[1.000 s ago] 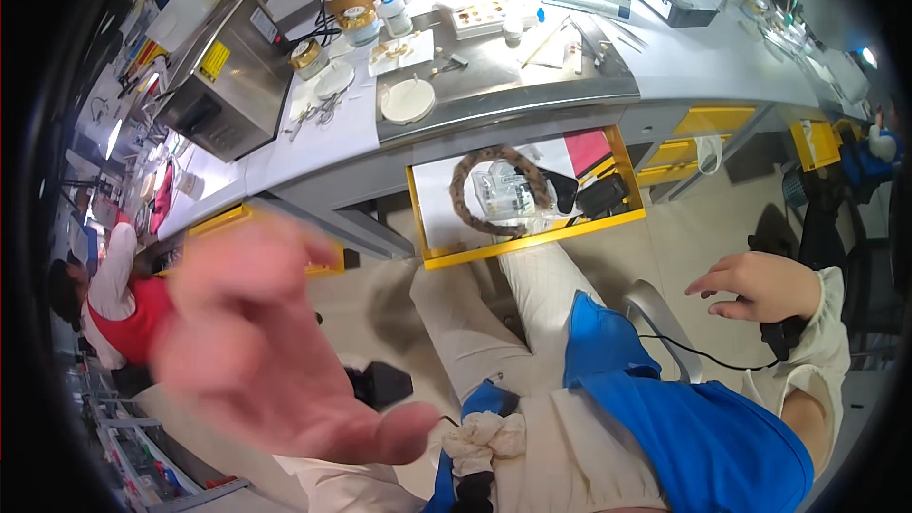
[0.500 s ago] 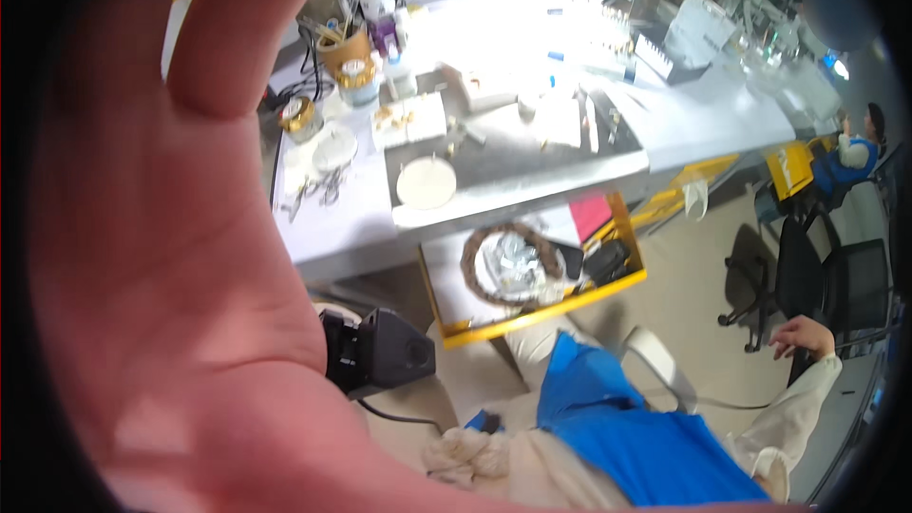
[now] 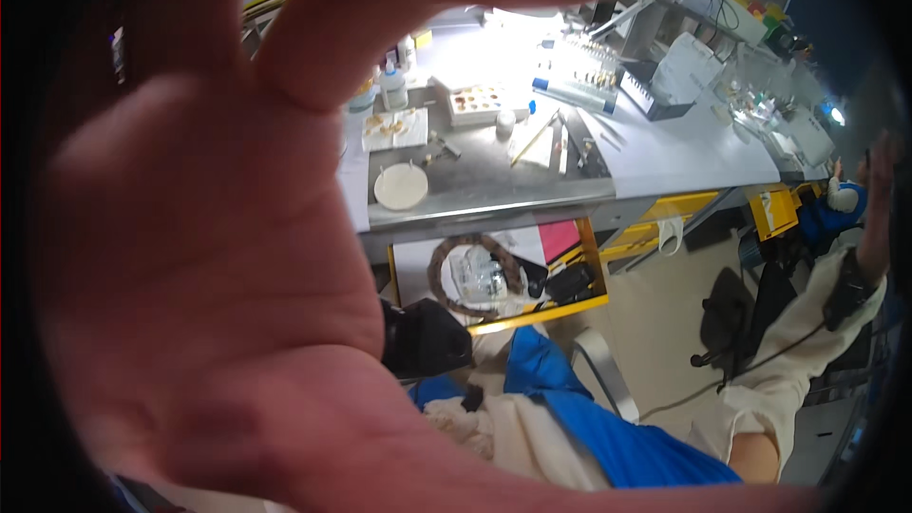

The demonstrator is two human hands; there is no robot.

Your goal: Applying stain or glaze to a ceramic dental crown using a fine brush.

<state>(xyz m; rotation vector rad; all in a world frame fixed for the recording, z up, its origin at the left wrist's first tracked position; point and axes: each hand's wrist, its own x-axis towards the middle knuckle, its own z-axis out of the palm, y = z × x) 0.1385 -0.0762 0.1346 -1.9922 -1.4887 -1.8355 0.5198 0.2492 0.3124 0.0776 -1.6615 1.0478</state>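
Observation:
My left hand (image 3: 218,256) fills the left side of the view, very close, palm facing me. One finger stretches across the top and the thumb runs along the lower edge, wide apart; nothing shows between them. A black device (image 3: 427,337) juts out by the edge of the palm. My right hand (image 3: 882,171) is raised at the far right rim, dim and partly cut off. Its fingers point upward and seem to hold nothing. A black device (image 3: 848,299) with a cable sits on that wrist, below it a cream sleeve (image 3: 784,361).
Beyond is a workbench (image 3: 475,180) with a white disc (image 3: 401,187), a white palette (image 3: 475,104) and bottles (image 3: 393,85). A pulled-out yellow drawer (image 3: 532,313) holds a brown ring (image 3: 439,271) and clear bags. A chair (image 3: 760,304) and a person in blue (image 3: 841,204) are at right.
My right hand has risen from the lower right to the right rim, its wrist device now showing. My left hand now reaches farther right across the view, and the view has shifted somewhat.

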